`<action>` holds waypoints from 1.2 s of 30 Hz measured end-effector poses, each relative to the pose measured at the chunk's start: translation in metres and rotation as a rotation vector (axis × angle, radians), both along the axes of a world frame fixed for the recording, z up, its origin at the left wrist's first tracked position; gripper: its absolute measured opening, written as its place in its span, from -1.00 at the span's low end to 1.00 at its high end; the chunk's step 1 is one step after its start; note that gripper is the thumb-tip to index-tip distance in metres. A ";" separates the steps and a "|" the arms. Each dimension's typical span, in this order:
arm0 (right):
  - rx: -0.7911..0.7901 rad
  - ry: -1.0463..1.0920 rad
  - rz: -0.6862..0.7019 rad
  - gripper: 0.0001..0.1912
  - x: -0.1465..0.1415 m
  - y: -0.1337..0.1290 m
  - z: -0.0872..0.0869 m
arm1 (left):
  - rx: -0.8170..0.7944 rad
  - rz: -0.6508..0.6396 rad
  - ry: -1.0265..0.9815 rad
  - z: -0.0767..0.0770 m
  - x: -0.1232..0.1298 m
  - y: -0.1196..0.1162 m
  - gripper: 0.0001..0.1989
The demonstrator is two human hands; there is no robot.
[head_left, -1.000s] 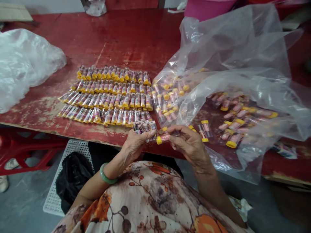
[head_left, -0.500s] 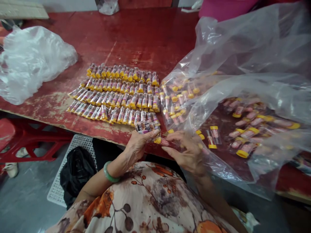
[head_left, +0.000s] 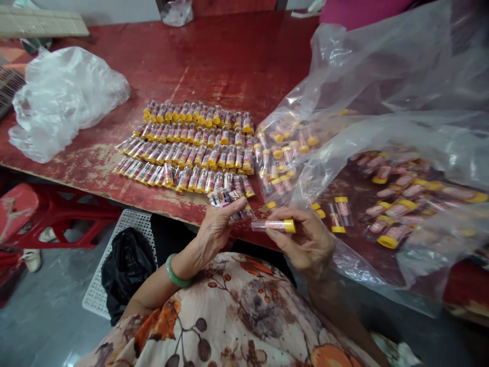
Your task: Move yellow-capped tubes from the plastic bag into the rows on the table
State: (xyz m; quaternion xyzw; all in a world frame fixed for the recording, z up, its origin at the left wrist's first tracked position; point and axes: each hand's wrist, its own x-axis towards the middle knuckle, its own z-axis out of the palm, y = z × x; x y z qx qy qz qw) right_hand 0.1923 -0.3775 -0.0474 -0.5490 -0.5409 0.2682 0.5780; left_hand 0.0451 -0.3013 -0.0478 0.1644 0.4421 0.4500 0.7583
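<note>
My right hand [head_left: 307, 243] pinches a clear plastic tube [head_left: 272, 225] with a yellow cap. The tube lies level, its cap toward the right and its clear end pointing at my left hand. My left hand [head_left: 214, 224] is closed, thumb on top, on small printed packets [head_left: 222, 198] at the table's front edge; how many is hidden. Just beyond it, several rows of capped tubes [head_left: 187, 155] lie side by side. Loose tubes with pink labels [head_left: 397, 206] lie in and around the clear plastic bag [head_left: 367, 102] on the right.
A crumpled white plastic bag [head_left: 72, 97] lies on the red table [head_left: 237, 56] at the left. Below stand a red plastic stool [head_left: 26, 214] and a white perforated crate [head_left: 95, 288] with a black bag [head_left: 128, 270]. Something magenta [head_left: 359, 12] is at the back right.
The tube's yellow cap, before at the left by my left hand, is now at the right by my right fingers. The whole view has shifted slightly.
</note>
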 end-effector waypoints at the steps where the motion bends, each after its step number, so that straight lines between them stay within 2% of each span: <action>1: 0.018 0.003 -0.005 -0.84 -0.002 0.000 0.000 | -0.019 0.000 -0.007 0.000 0.000 -0.001 -0.61; 7: 0.160 0.050 0.012 -0.76 -0.007 0.003 -0.007 | -0.167 -0.004 -0.070 0.002 -0.001 -0.002 -0.63; 11: 0.241 -0.041 -0.045 -0.70 -0.011 0.002 -0.013 | -0.236 0.002 -0.063 0.006 -0.001 -0.002 -0.62; 14: 0.268 -0.189 -0.114 -0.66 -0.015 0.000 -0.018 | -0.238 0.001 -0.039 0.007 -0.002 -0.002 -0.62; 19: 0.401 -0.498 -0.166 -0.59 -0.021 0.003 -0.026 | -0.164 0.006 0.018 0.005 -0.003 -0.007 -0.63; 26: 0.431 -0.680 -0.187 -0.51 -0.023 0.001 -0.039 | 0.041 0.135 0.032 -0.003 -0.001 -0.009 -0.56; 28: 0.408 -0.614 -0.175 -0.54 -0.024 0.001 -0.038 | 0.045 0.124 0.059 -0.003 -0.003 -0.008 -0.55; 31: 0.333 -0.329 -0.172 -0.62 -0.026 0.004 -0.034 | 0.032 0.090 0.086 -0.003 -0.006 -0.008 -0.56; 33: 0.317 -0.214 -0.176 -0.64 -0.026 0.006 -0.033 | 0.042 0.081 0.076 -0.003 -0.007 -0.010 -0.55; 36: 0.364 -0.346 -0.162 -0.59 -0.025 0.004 -0.038 | 0.056 0.070 0.081 -0.003 -0.006 -0.012 -0.56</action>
